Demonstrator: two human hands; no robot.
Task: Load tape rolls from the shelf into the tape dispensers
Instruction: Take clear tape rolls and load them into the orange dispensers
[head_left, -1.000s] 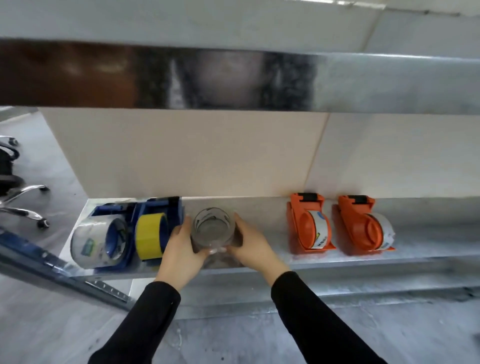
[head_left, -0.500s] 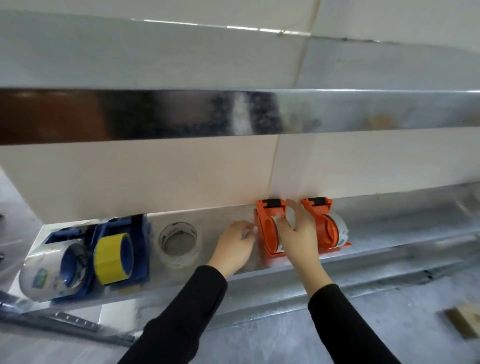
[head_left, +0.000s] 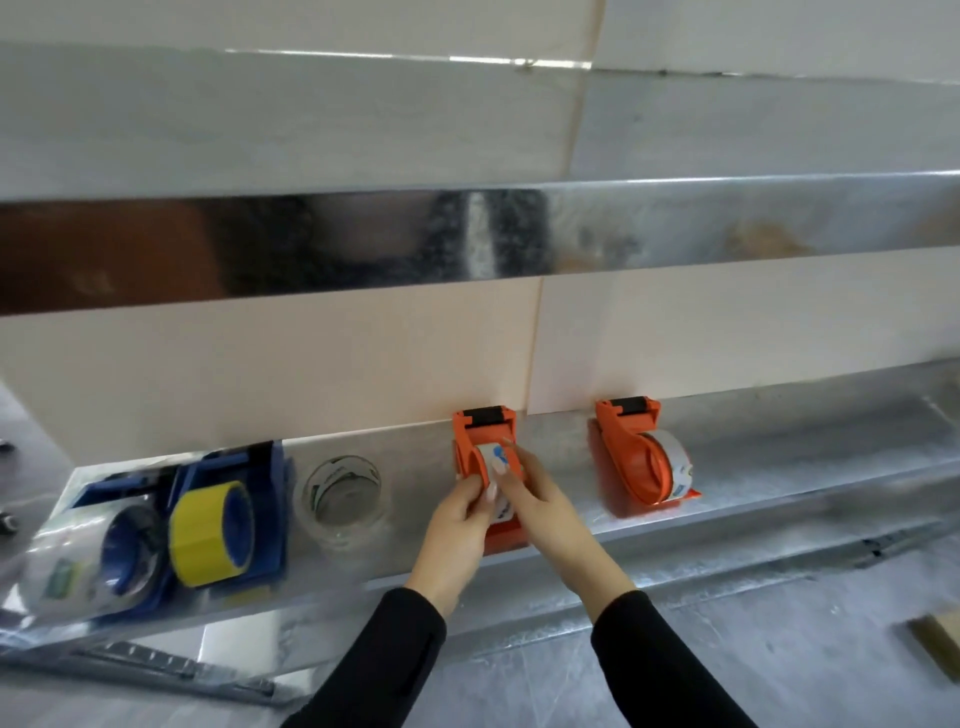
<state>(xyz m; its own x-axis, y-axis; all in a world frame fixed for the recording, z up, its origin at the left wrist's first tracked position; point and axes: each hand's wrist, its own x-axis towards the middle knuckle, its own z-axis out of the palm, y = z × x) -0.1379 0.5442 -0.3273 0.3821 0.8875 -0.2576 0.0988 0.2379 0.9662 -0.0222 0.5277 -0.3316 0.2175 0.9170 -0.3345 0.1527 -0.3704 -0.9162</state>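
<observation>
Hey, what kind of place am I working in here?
Probably a stockroom or workshop: long metal shelves on a plain wall, holding tape dispensers, with a bare grey floor below.

No legible text anywhere in the frame.
The white tape roll (head_left: 497, 457) in the orange dispenser at lower centre carries a blue mark, and the clear roll (head_left: 340, 496) left of it and the one (head_left: 675, 467) in the right orange dispenser have small printed labels, all too blurred to read.
</observation>
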